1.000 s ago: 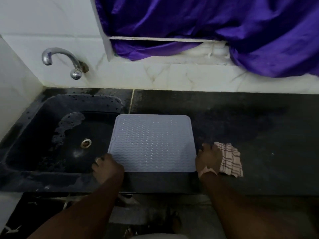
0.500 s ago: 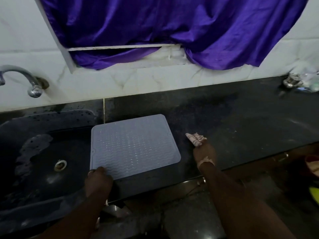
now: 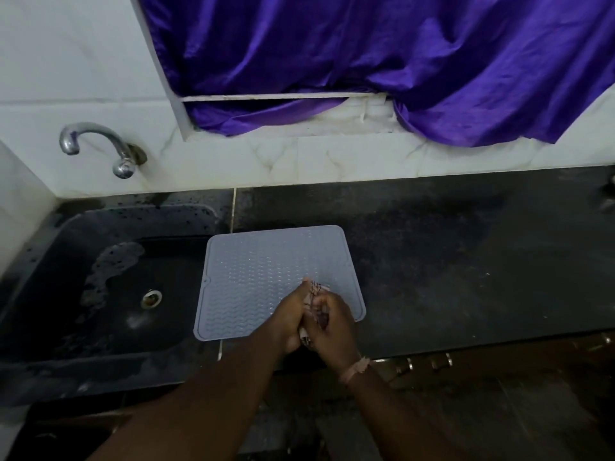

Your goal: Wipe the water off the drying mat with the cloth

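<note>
A flat grey rubber drying mat (image 3: 266,277) with wavy bumps lies on the dark stone worktop (image 3: 449,261), and its left side hangs a little over the black sink (image 3: 100,277). Both hands are together over the near right corner of the mat. The left hand (image 3: 289,319) and the right hand (image 3: 334,327) squeeze a white checked cloth (image 3: 314,292) between them, with the fingers of each hand curled tight around it. Only a small bunch of the cloth pokes out above the hands. A pale band (image 3: 356,369) sits on the right wrist. Behind the mat, a shiny metal tap (image 3: 100,148) sticks out of the white tiled wall (image 3: 83,61) above the sink, and a purple cloth (image 3: 382,61) hangs on that wall.
</note>
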`<state>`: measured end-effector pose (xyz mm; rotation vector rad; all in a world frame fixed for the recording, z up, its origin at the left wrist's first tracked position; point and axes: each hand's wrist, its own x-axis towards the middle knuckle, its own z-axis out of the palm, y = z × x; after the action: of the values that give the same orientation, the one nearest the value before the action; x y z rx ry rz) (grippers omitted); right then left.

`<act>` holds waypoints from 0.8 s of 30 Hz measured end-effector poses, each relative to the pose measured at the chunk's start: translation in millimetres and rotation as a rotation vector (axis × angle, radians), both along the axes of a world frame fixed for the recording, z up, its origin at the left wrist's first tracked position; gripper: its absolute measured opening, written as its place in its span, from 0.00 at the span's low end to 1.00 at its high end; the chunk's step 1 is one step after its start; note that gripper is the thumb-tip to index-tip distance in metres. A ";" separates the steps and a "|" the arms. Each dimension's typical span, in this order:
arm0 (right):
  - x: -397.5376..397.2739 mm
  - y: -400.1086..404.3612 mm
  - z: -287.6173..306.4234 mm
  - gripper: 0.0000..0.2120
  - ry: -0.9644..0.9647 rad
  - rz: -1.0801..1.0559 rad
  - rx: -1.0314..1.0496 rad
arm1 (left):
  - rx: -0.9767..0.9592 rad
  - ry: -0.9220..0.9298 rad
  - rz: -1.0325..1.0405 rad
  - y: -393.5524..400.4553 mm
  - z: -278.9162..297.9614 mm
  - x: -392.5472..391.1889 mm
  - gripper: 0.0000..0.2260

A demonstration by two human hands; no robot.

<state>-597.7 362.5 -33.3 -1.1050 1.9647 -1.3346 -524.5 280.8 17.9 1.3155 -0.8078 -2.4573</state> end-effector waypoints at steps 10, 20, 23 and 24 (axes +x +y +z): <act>-56.3 -13.0 -11.7 0.08 -0.397 -0.176 0.001 | -0.047 -0.005 0.084 -20.7 -34.8 25.8 0.20; -39.5 -35.5 -61.1 0.23 0.827 -0.136 0.638 | -1.019 -1.129 -0.370 -75.2 -79.6 162.4 0.18; 4.3 -53.6 -53.2 0.22 0.880 -0.162 0.841 | -1.053 -1.076 -0.399 -85.6 -80.1 174.0 0.20; 19.1 -60.5 -50.2 0.22 0.891 -0.158 0.867 | -1.069 -1.063 -0.408 -89.7 -81.0 176.2 0.21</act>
<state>-578.6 302.0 -83.5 -1.1584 2.8394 0.1416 -348.3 191.1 -63.0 1.9115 -2.3072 -0.8420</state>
